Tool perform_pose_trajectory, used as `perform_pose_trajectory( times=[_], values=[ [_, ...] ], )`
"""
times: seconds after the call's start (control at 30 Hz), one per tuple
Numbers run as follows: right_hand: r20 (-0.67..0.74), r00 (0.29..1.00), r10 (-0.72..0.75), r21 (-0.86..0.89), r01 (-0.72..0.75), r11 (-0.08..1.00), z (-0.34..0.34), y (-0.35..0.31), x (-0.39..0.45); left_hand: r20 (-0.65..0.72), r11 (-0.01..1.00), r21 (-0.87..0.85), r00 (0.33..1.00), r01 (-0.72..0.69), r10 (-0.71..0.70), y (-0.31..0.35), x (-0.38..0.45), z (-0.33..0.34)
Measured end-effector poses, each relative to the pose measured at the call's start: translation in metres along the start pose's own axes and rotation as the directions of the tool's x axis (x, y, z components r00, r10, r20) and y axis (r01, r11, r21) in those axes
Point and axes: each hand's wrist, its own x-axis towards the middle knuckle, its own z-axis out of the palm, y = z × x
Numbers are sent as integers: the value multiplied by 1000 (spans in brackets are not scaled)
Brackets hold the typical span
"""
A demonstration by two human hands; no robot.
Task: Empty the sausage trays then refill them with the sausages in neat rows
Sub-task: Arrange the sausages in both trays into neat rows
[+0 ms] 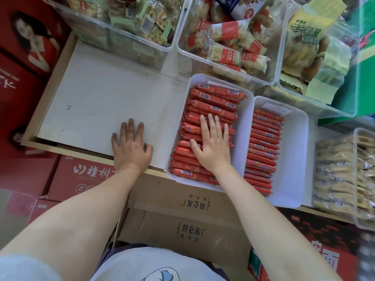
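White shelf board point(97, 102) bears the flat left hand point(130, 148); right hand point(211, 147) lies spread, seemingly pressing, on sausages point(213, 107).

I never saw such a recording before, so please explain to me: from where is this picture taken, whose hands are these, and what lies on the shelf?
One camera, worn on a person's head, looks down at their own bare arms. The left hand rests flat on the white shelf board, holding nothing. The right hand lies with straight fingers on red sausages stacked in a white tray. A second white tray beside it holds another row. Clear bins of wrapped snacks stand behind.
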Motion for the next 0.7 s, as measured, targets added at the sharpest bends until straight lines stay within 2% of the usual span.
perform_pose_trajectory(
  times=[0.13, 0.33, 0.5, 0.7],
  values=[
    [-13, 1000, -8, -6, 8, 1000, 0, 6, 11, -8, 1000, 3, 1000, 1, -1, 0, 0, 0],
    [32, 998, -59, -15, 59, 998, 4, -2, -17, -4, 1000, -2, 1000, -1, 1, -1, -1, -1],
    [120, 993, 7, -41, -2, 999, -3, -6, -4, 7, 1000, -1, 1000, 5, -5, 1, 0, -2],
    [130, 991, 15, 10, -16, 1000, -3, -12, -18, 9, 1000, 5, 1000, 4, -4, -1, -1, -2]
  ],
)
